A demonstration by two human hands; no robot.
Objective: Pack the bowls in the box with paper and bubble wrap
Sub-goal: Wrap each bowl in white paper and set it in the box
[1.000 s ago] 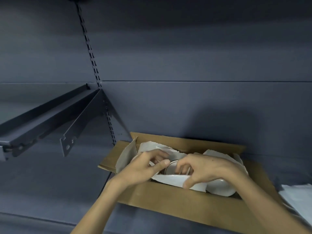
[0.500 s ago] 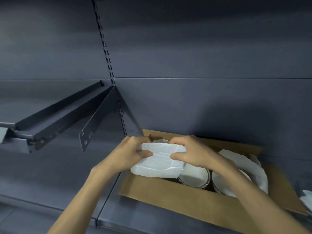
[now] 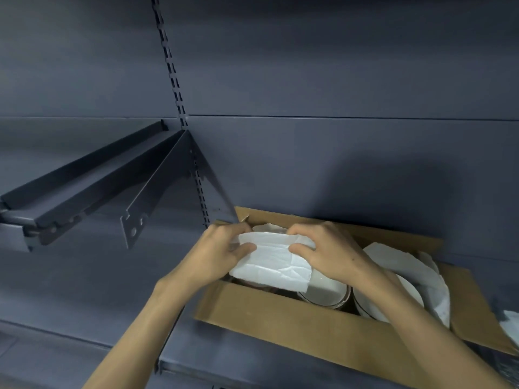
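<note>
An open cardboard box [image 3: 295, 324] sits on a dark shelf against the back wall. Inside it stand white bowls: one [image 3: 328, 287] in the middle, another [image 3: 407, 293] to its right under my forearm. White paper [image 3: 404, 265] lies around the right bowl. My left hand [image 3: 216, 254] and my right hand [image 3: 328, 251] each grip an end of a folded white paper sheet [image 3: 272, 262], held just above the box's left end. What lies under that sheet is hidden.
A dark metal shelf [image 3: 78, 189] on a bracket juts out at the left, near the box's back corner. A slotted upright [image 3: 179, 108] runs up the wall. More white paper [image 3: 511, 327] lies at the right edge, beside the box flap [image 3: 477, 313].
Both hands drew a folded paper sheet up out of the box's left part and now hold it stretched between them. The view has shifted, so the box sits further right.
</note>
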